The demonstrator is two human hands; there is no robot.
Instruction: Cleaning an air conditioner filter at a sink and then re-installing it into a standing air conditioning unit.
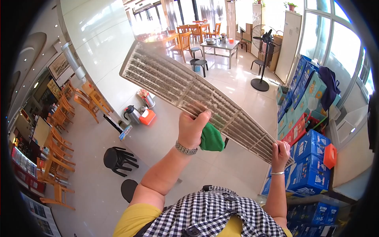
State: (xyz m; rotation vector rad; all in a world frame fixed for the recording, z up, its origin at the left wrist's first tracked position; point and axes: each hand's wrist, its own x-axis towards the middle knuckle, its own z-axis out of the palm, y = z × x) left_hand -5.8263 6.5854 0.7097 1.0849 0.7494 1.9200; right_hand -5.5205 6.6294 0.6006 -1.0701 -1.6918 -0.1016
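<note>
A long slatted grille panel, thick with grey dust, is held up at a slant in front of me. My left hand grips its lower long edge near the middle, thumb on top. From that same hand a green cloth hangs below the panel's edge. My right hand holds the narrow right end of the panel. The far left end rises free, and its upper edge looks blurred. My fingers behind the panel are partly hidden.
Blue cartons and teal cartons are stacked at the right. A black pedestal fan and a metal table stand ahead. Black stools are at lower left. A steel jug stands beside an orange tissue box near the pale wall.
</note>
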